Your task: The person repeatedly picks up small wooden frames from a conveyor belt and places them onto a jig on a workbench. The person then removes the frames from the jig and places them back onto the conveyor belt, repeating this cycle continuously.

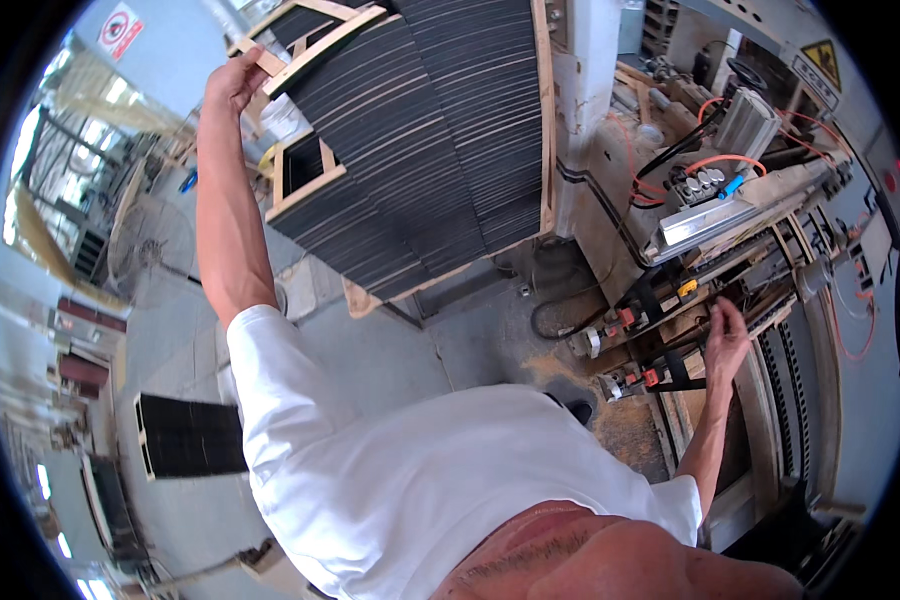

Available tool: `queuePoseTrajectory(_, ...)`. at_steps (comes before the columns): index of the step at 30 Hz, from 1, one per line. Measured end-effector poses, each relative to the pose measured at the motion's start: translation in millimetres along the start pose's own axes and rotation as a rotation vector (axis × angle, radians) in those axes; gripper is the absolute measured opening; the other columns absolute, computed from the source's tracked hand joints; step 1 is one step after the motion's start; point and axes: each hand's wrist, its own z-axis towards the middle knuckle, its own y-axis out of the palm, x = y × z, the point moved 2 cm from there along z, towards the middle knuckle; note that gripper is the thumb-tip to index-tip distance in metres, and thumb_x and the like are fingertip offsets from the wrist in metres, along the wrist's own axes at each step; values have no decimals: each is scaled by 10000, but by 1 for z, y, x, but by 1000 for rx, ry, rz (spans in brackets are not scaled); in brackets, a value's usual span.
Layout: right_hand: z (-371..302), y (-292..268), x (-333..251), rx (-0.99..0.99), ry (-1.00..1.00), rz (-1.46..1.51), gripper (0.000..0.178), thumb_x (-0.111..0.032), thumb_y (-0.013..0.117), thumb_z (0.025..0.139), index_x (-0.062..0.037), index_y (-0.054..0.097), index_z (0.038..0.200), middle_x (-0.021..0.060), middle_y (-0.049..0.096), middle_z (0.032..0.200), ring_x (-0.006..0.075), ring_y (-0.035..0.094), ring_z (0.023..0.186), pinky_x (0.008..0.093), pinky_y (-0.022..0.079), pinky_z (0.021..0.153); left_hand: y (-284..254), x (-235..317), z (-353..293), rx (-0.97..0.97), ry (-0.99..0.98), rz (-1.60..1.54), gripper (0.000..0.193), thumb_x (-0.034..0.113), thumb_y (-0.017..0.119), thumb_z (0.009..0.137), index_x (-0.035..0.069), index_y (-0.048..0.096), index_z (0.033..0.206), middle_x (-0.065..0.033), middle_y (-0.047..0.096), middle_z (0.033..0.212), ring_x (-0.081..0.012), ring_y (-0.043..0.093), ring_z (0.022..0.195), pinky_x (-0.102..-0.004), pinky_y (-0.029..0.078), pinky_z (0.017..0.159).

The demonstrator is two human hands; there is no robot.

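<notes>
The left hand reaches far up and out, fingers curled over the top wooden slat of a tall stack of dark panels framed in pale wood — the grip looks closed on that slat, though the fingertips are hidden behind it. The right hand is well apart from it, low on the other side, fingers resting on the rail of a woodworking machine; whether it clasps anything there I cannot tell. Just beyond this hand run orange hoses and a grey valve block, with red-handled clamps nearer the body. Sawdust lies on the concrete floor between the two arms, and a smaller dark slatted pallet sits below the left elbow. To draw a piece off well, I judge the left hand should keep the slat level and pull squarely, so neighbouring panels do not drag — the right hand steadying against the machine helps balance.
</notes>
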Motion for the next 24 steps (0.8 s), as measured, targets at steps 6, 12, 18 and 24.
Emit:
queuePoseTrajectory(6,-80,22,-15,-94,257,-131,179,-117,642,867,-8,668,1007,118,690,872,166,644,795,292,498,739,45,-17,14,79,17,680,472,497,756,739,31,690,769,-48,652,745,-148,590,671,-299,452,579)
queuePoseTrajectory(12,-119,6,-51,-53,257,-234,175,-120,631,866,-11,667,998,117,673,801,180,647,728,296,497,681,82,28,-53,18,510,821,607,503,701,784,-24,676,1084,-174,691,1000,-221,649,959,-329,489,846)
queuePoseTrajectory(18,-127,-33,-75,-20,173,-294,143,-86,634,858,-24,661,984,118,662,843,206,645,735,299,498,687,132,38,-101,-507,481,1052,492,300,721,815,-36,623,1161,-143,689,1003,-193,646,902,-304,498,796)
queuePoseTrajectory(24,-159,-105,-100,29,69,-401,132,-64,631,853,-27,644,978,144,643,877,269,649,771,326,506,679,147,33,-80,-548,425,1056,449,219,727,802,-11,622,1173,-109,688,1001,-177,637,877,-309,487,813)
